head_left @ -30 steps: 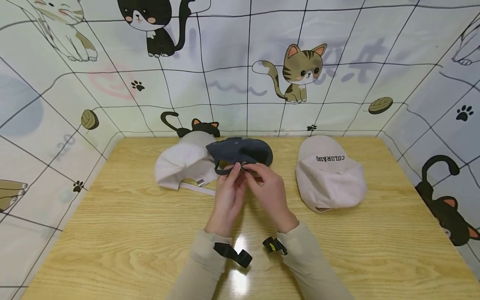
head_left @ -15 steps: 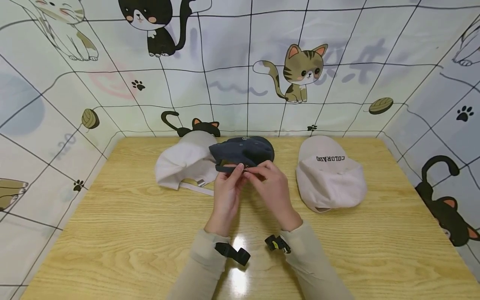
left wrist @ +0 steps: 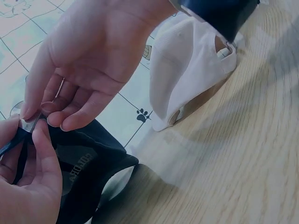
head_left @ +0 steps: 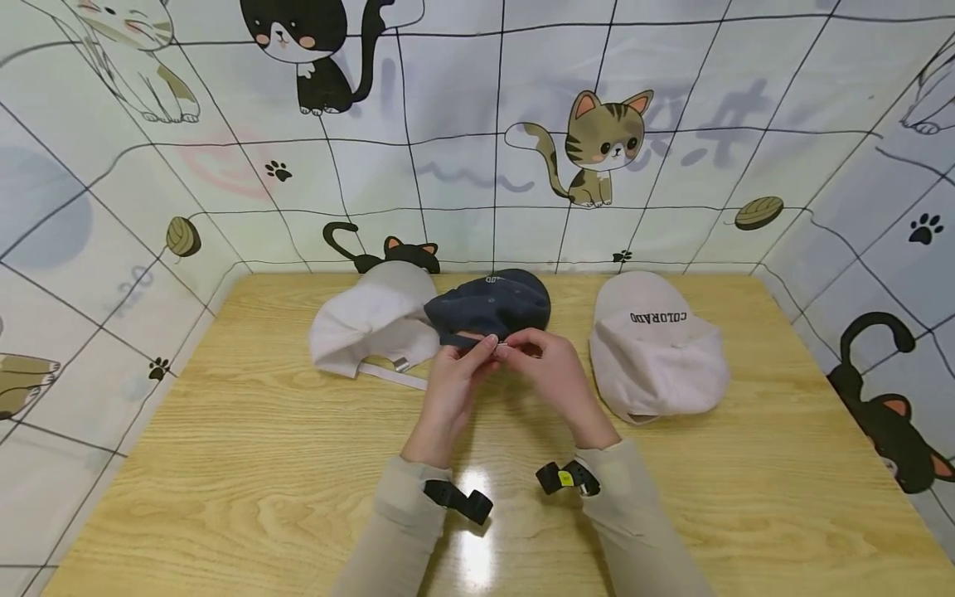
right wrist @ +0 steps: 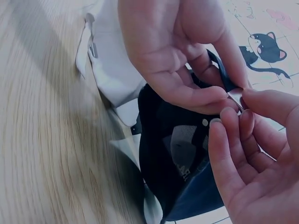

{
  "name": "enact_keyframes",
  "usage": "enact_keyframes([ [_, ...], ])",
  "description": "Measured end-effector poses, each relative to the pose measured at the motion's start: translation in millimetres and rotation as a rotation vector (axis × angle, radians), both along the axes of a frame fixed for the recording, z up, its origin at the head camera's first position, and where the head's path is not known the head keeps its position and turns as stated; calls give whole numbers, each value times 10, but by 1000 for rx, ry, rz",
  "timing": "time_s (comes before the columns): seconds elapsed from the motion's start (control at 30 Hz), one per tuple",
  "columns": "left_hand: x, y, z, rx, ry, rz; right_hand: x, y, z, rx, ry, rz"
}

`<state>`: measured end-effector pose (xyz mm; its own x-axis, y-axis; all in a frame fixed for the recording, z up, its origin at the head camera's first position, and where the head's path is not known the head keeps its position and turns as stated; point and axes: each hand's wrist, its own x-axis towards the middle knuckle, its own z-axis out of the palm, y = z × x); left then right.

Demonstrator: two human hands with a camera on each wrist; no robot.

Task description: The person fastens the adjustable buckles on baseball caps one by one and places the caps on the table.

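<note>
A navy baseball cap (head_left: 488,304) with light lettering is held by its back strap (head_left: 458,340), its inside facing me in the right wrist view. My left hand (head_left: 451,381) pinches the strap at the metal buckle (left wrist: 30,123) between thumb and fingers. From the other side my right hand (head_left: 555,373) pinches at the same buckle (right wrist: 237,98), fingertips meeting the left ones. In the left wrist view, my left hand (left wrist: 35,182) is at lower left, my right hand (left wrist: 98,51) above it. The fingers partly cover the strap end.
A white cap (head_left: 358,319) with a loose strap and buckle lies just left of the navy cap. On the right lies a pale cap (head_left: 656,361) lettered COLORADO. The wooden table (head_left: 261,464) ends at a cat-patterned backdrop (head_left: 462,182).
The navy cap and both hands have shifted slightly to the right. The right forearm has swung outward, and the strap now lies flatter between the hands.
</note>
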<state>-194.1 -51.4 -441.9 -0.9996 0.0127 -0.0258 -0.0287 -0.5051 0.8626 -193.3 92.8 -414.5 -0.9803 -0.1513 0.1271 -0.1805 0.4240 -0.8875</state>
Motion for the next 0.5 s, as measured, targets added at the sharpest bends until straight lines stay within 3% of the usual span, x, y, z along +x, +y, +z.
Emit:
enact_keyframes([
  [0.27,7,29,-33,29,-32,-51,-10,73,-7,97,34,28],
  [0.5,-4,13,-94,323,-77,-158,-2,87,44,90,27,36],
])
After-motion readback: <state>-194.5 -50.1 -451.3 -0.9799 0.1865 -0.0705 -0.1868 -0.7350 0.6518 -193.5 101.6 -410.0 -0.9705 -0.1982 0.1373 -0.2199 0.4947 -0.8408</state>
